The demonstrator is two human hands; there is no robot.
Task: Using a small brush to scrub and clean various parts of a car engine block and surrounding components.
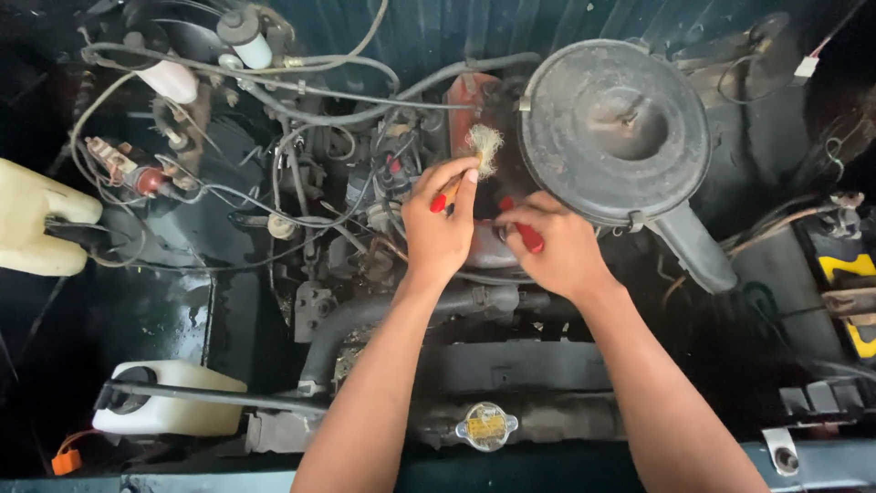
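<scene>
In the head view, an open engine bay is seen from above; a small brush point(474, 160) with a red handle and pale frayed bristles is pinched narrowly in the left hand point(438, 228), its bristles raised just beside the round black air cleaner point(616, 128); a red-handled tool point(525, 233) is gripped in the closed right hand point(557, 246), its tip hidden among the engine parts, low beside the air cleaner; a radiator cap point(486, 425) is seen below between the forearms; a white fluid reservoir point(169, 402) is set at lower left; a cream tank point(36, 219) is mounted at the far left edge.
</scene>
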